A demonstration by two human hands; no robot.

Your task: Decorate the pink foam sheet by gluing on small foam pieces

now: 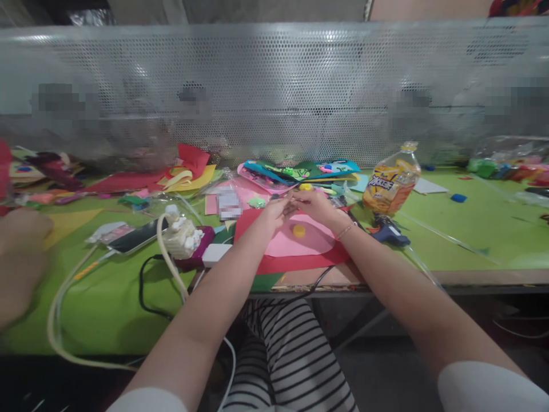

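My left hand (279,210) and my right hand (314,205) meet above the far part of a pink paper shape (317,243). Their fingers are bent and pressed together at the tips; whatever may lie between them is hidden or too small to make out. The pink shape rests on a red sheet (249,263) at the table's front edge. Just nearer than my fingers, a yellow-orange round piece (299,230) like a bottle cap lies on the pink paper. Beyond my fingertips sits a small yellow lump (306,187), with a light green piece (257,202) to the left.
On the right stand a bottle of orange drink (392,180) and a dark blue glue gun (389,230). Left lie a phone (139,236), a power strip (201,246) and looping cables. Decorated felt sheets (300,170) lie behind. Another person's blurred hand (21,257) is far left.
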